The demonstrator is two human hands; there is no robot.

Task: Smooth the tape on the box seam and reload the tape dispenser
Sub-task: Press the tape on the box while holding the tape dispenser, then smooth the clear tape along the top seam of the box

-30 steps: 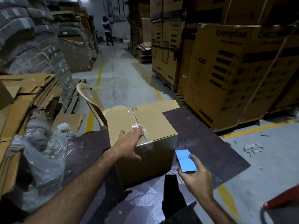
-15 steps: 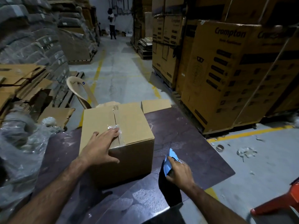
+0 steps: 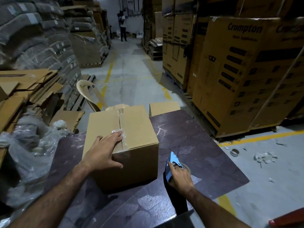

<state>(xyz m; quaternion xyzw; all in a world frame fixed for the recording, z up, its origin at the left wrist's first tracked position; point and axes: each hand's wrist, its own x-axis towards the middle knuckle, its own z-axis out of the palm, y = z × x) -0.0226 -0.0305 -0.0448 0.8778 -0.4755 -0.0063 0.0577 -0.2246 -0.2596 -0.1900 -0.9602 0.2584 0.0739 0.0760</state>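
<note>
Head view: left hand (image 3: 102, 153) still flat on box (image 3: 121, 145) tape, right-hand fingers (image 3: 174, 168) now lower, gripping dispenser (image 3: 172, 163).

One view only, worn on the head; it looks forward and down over a dark table (image 3: 194, 145) from the near edge; both forearms reach in from the bottom, the box (image 3: 131, 145) close under the lens; wide-angle, so a warehouse aisle runs straight away up the centre, stacked cartons (image 3: 246, 71) bending at right; no second view to share.

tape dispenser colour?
Light blue tape dispenser, held in the right hand; seen in the head view, the only one.
</note>
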